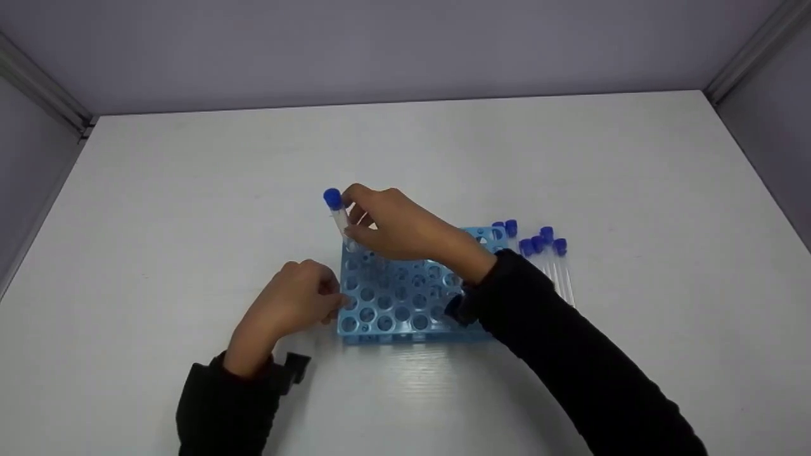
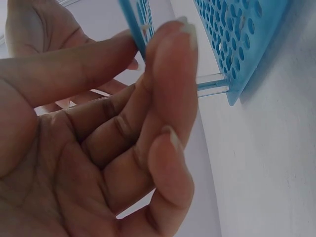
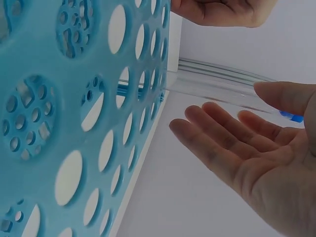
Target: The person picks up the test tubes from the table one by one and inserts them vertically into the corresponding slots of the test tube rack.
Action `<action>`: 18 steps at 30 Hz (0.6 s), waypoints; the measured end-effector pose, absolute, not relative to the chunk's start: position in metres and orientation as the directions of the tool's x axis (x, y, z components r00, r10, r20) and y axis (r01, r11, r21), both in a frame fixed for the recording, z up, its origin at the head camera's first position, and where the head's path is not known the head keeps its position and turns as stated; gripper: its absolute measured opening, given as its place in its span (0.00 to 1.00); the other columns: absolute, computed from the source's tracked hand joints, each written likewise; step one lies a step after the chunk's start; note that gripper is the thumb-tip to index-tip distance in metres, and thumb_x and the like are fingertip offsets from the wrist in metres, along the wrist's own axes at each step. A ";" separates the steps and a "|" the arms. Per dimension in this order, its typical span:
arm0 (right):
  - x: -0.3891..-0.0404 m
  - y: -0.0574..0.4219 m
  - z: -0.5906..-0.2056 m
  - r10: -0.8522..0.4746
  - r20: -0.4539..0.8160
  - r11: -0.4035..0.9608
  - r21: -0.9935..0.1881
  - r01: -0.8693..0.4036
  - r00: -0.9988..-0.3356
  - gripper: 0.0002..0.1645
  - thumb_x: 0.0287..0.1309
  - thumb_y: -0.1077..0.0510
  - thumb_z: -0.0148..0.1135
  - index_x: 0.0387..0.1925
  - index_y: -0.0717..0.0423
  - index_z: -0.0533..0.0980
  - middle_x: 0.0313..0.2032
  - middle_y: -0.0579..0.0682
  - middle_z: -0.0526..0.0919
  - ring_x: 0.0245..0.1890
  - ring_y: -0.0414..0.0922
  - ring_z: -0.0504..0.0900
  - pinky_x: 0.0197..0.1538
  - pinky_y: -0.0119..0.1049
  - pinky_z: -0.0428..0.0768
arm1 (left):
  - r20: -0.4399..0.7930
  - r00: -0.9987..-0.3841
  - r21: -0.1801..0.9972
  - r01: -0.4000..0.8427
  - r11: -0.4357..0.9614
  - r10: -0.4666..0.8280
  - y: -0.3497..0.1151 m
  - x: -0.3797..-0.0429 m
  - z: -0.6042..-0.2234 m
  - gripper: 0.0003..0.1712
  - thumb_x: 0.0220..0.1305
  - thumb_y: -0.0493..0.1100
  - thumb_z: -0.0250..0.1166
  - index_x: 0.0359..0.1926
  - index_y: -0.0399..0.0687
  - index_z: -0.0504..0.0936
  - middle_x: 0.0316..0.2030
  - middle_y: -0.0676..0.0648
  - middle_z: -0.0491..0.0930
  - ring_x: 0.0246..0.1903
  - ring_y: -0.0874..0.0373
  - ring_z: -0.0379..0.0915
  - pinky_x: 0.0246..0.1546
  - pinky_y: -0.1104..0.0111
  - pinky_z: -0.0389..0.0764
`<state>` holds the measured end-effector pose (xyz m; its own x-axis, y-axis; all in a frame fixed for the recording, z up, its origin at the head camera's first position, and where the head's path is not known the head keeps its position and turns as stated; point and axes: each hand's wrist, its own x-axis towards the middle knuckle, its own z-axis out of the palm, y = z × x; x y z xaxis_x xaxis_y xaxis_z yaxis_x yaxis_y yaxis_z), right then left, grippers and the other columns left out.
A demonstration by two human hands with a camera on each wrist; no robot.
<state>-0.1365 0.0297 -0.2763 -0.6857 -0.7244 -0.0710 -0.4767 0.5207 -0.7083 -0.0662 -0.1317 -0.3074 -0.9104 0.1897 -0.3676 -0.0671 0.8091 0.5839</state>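
Note:
A clear test tube with a blue cap (image 1: pixel 332 199) stands in the back left corner of the blue test tube rack (image 1: pixel 375 334), leaning slightly. My right hand (image 1: pixel 399 225) is around the tube's upper part; in the right wrist view its fingers (image 3: pixel 217 136) are extended and spread beside the tube (image 3: pixel 212 89), with the thumb across it. Between thumb and fingers, my left hand (image 1: pixel 294 301) pinches the left edge of the rack's upper plate. The left wrist view shows the tube's lower end (image 2: pixel 212 85) at the rack's lower plate (image 2: pixel 242 74).
Several capped test tubes (image 1: pixel 561 278) lie on the white table (image 1: pixel 190 209) just right of the rack, partly hidden by my right sleeve. Grey panels (image 1: pixel 405 50) border the table at the back and sides.

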 end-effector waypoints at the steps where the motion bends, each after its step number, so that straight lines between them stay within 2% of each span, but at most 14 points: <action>1: -0.136 0.031 -0.276 -0.719 -0.079 0.529 -0.706 -0.470 -0.691 0.21 0.63 0.60 0.52 0.55 0.63 0.64 0.46 0.57 0.77 0.46 0.46 0.77 0.46 0.34 0.75 | -0.369 -0.910 0.583 -0.070 0.809 0.188 -0.132 -0.066 -0.307 0.06 0.55 0.37 0.64 0.24 0.38 0.80 0.16 0.48 0.76 0.18 0.57 0.68 0.21 0.68 0.69; 10: -0.130 0.050 -0.278 -0.644 -0.184 0.631 -0.677 -0.379 -0.743 0.26 0.61 0.60 0.53 0.60 0.62 0.62 0.49 0.59 0.76 0.47 0.49 0.77 0.47 0.38 0.75 | -0.385 -0.906 0.584 -0.092 0.806 0.175 -0.130 -0.066 -0.307 0.06 0.55 0.36 0.64 0.24 0.38 0.80 0.16 0.48 0.76 0.19 0.57 0.69 0.21 0.68 0.69; 18: -0.122 0.071 -0.280 -0.632 -0.161 0.636 -0.667 -0.389 -0.758 0.25 0.61 0.59 0.54 0.59 0.61 0.64 0.49 0.59 0.76 0.48 0.50 0.76 0.48 0.42 0.74 | -0.394 -0.904 0.578 -0.102 0.810 0.168 -0.128 -0.066 -0.306 0.06 0.55 0.36 0.64 0.24 0.38 0.80 0.17 0.48 0.76 0.19 0.57 0.69 0.21 0.68 0.69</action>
